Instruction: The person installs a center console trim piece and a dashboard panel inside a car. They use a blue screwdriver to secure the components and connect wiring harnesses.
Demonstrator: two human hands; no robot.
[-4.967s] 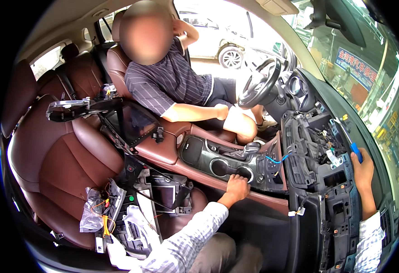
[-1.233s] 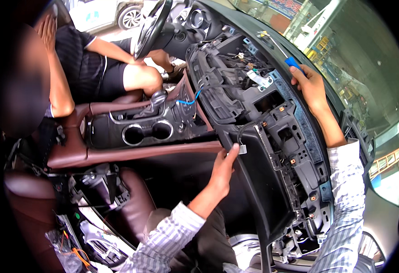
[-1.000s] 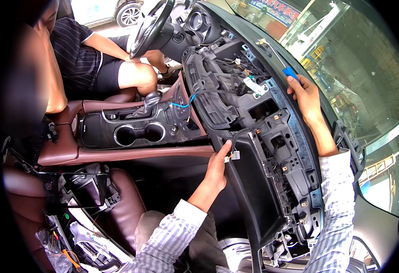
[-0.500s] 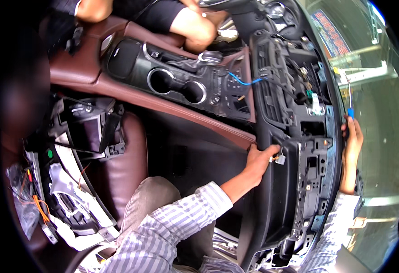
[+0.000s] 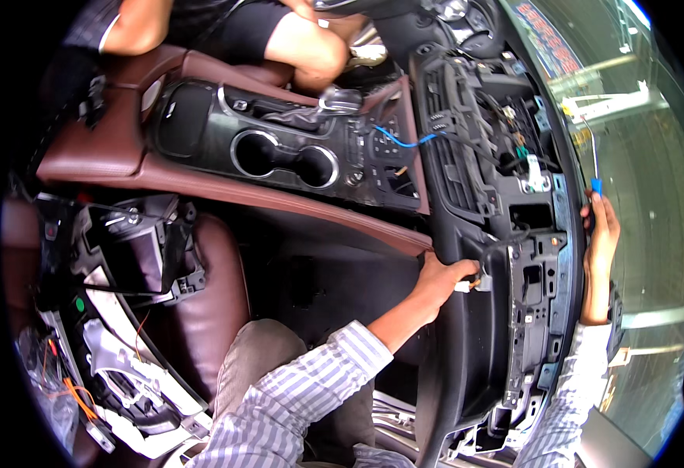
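My left hand [image 5: 438, 282] is closed around the near edge of the stripped dashboard [image 5: 452, 343], its thumb lying across the top and its other fingers partly hidden. Right beside the thumb hangs a small wiring connector [image 5: 464, 287] on a dark cable. On the windshield side of the dashboard, my right hand [image 5: 605, 226] grips a screwdriver [image 5: 597, 186] by its blue handle. The thin metal shaft points away from me, along the base of the windshield [image 5: 653, 257].
A brown and black center console [image 5: 287, 187] with two cup holders runs to the left. Removed trim panels [image 5: 143, 374] and a screen unit [image 5: 135, 257] lie on the brown seat [image 5: 221, 273]. A blue cable [image 5: 404, 143] crosses to the air vents. Another person [image 5: 311, 47] sits beyond the console.
The whole view has shifted slightly, so the console and seat appear farther left. The connector beside my left thumb sits a little lower. Both hands keep their grips.
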